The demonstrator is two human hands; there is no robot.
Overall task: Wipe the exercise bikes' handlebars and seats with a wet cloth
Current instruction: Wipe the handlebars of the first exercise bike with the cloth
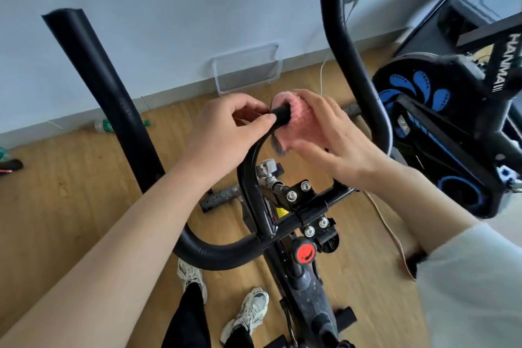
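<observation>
1. While the left hand [226, 127] pinches the inner handlebar [255, 167] near its tip, the right hand [324, 138] presses the pink cloth [296, 121] around that tip.
2. Hands almost touching, both closed.

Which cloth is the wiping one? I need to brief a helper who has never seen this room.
Start at the black exercise bike's handlebars, then follow the thin centre loop bar to its far end. There, under the right hand, is the fluffy pink cloth, the only pink, soft thing among black metal.
</observation>
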